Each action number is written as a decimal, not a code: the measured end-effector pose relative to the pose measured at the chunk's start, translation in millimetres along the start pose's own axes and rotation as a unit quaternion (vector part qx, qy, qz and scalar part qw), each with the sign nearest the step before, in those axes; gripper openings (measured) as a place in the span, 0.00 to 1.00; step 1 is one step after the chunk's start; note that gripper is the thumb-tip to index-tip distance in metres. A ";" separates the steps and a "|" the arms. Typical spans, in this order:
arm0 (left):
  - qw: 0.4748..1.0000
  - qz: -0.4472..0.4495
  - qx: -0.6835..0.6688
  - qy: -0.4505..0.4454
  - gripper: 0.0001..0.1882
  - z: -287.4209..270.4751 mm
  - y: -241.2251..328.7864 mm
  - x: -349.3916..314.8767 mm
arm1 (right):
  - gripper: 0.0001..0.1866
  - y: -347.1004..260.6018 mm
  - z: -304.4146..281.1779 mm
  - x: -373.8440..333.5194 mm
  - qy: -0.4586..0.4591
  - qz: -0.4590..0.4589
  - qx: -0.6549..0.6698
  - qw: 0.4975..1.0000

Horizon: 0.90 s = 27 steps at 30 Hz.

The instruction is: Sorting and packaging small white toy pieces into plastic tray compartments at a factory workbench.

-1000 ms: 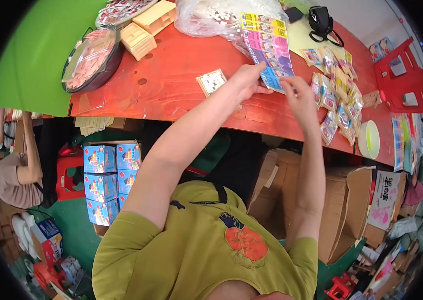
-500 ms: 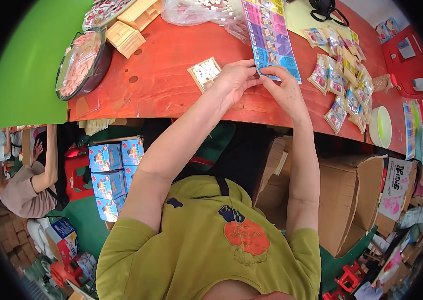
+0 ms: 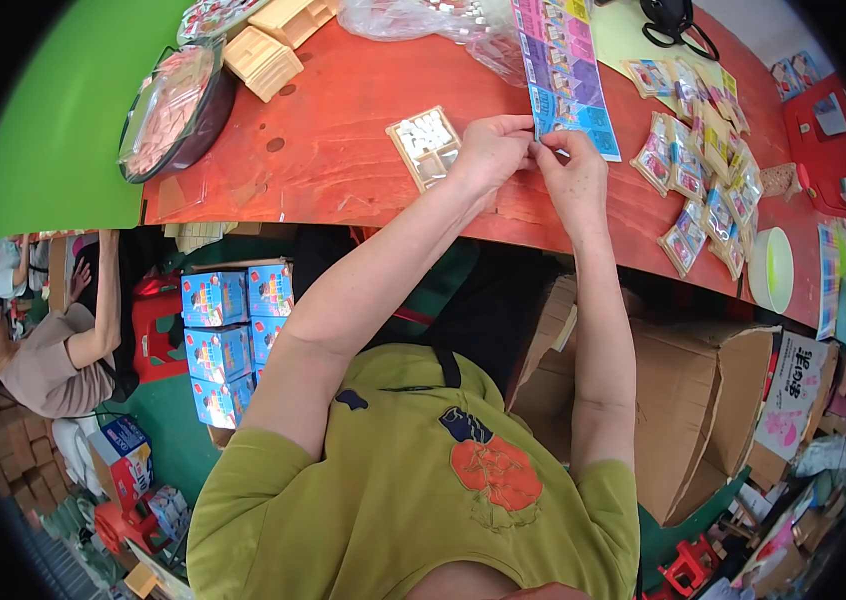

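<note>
Head view, looking down over an olive-green shirt at a red wooden tabletop (image 3: 343, 120). Left hand (image 3: 491, 152) and right hand (image 3: 571, 172) meeting at the near end of a long strip of joined colourful packets in purple, pink and blue (image 3: 565, 70), stretching away from the grip toward the far edge of the table. Fingers of both hands closed in a pinch on the strip's bottom edge, fingertips almost touching each other; strip lying flat on the wood beyond the grip.

Just left of the left hand, touching or nearly touching its knuckles, a small flat tan card with white pieces (image 3: 426, 146). Right of the grip, well apart, a scatter of small single sachets (image 3: 703, 180) spread in rows, and past them at the table's near edge a pale green round dish (image 3: 771, 268). Far left of the grip, a dark round bowl covered in clear film (image 3: 171, 110), with light wooden blocks (image 3: 265, 60) beside it. Below the grip, under the table, brown cardboard boxes (image 3: 673, 400); lower left, stacked blue cartons (image 3: 228, 340) and a seated person (image 3: 53, 350).
</note>
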<state>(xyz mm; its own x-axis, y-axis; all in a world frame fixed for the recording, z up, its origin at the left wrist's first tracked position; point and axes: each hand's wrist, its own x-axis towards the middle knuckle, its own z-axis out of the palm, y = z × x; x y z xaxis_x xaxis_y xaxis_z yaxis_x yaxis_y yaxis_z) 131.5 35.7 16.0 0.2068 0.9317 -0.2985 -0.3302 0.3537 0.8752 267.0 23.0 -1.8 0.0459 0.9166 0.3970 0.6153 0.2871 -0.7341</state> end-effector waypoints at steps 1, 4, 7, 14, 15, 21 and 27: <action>1.000 0.000 0.010 0.010 0.17 -0.7 0.7 -1.0 | 0.08 -1.0 1.3 0.7 -0.002 0.001 0.010 1.000; 0.999 0.006 0.031 0.021 0.17 1.7 -4.0 3.0 | 0.06 6.7 1.3 1.8 0.001 -0.035 0.009 0.999; 0.997 0.035 0.068 0.032 0.17 3.7 -16.4 12.6 | 0.08 11.9 -6.7 3.0 -0.050 -0.010 0.004 0.999; 0.995 0.053 0.082 0.016 0.18 0.0 -21.1 16.8 | 0.07 12.9 -7.1 14.9 -0.084 -0.046 -0.052 0.994; 0.995 0.052 0.080 0.010 0.18 0.9 -22.5 18.0 | 0.07 14.6 -2.0 14.9 -0.066 -0.076 -0.088 0.991; 0.997 0.037 0.014 0.065 0.21 7.1 -14.6 13.9 | 0.06 19.3 4.4 13.8 -0.032 -0.020 -0.012 0.999; 0.987 0.060 0.065 0.134 0.20 10.6 -21.3 40.2 | 0.09 62.2 -28.4 35.0 0.090 0.026 0.075 0.993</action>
<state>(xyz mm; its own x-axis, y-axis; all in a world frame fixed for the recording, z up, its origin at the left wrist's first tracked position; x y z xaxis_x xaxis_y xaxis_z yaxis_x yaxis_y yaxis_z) 156.6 64.8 -10.6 -0.0839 0.9605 -0.2653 -0.2119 0.2430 0.9466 329.2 65.1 -17.9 0.2236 0.8705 0.4384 0.4850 0.2908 -0.8248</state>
